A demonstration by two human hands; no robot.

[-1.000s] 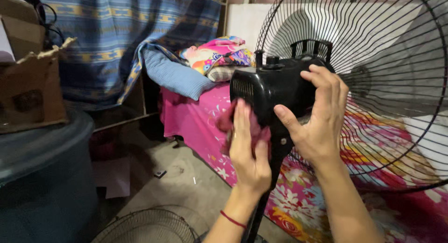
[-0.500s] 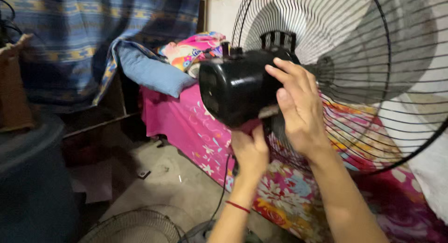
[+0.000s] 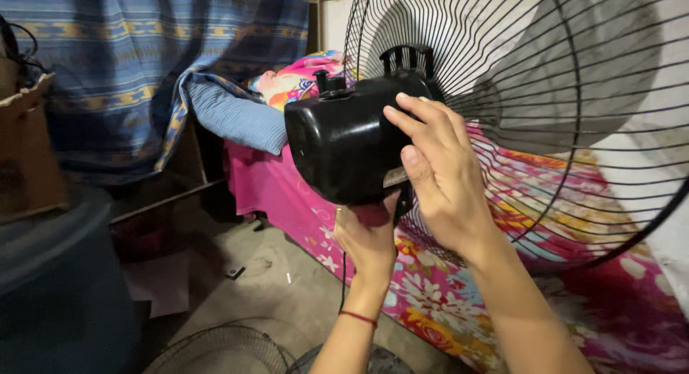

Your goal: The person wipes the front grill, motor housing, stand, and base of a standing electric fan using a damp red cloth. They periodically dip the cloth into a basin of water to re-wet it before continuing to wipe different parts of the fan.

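Observation:
A black fan motor housing [image 3: 341,144] fills the middle of the view, with its wire guard [image 3: 545,94] spreading to the right. My right hand [image 3: 438,180] rests on the housing's right side, fingers spread over the top edge. My left hand [image 3: 367,237] is under the housing and presses a dark red cloth [image 3: 373,214] against its underside; only a strip of the cloth shows. A red string circles my left wrist.
A bed with a pink floral sheet [image 3: 445,288] lies behind the fan, with a blue pillow [image 3: 240,115] and bright bedding. A blue patterned curtain [image 3: 143,65] hangs at left. A dark tub [image 3: 57,288], a cardboard box [image 3: 29,151] and a loose wire guard [image 3: 222,352] sit on the floor.
My left hand with the cloth moved from the housing's rear face down to its underside. The fan head has turned, and the view shifted to the right.

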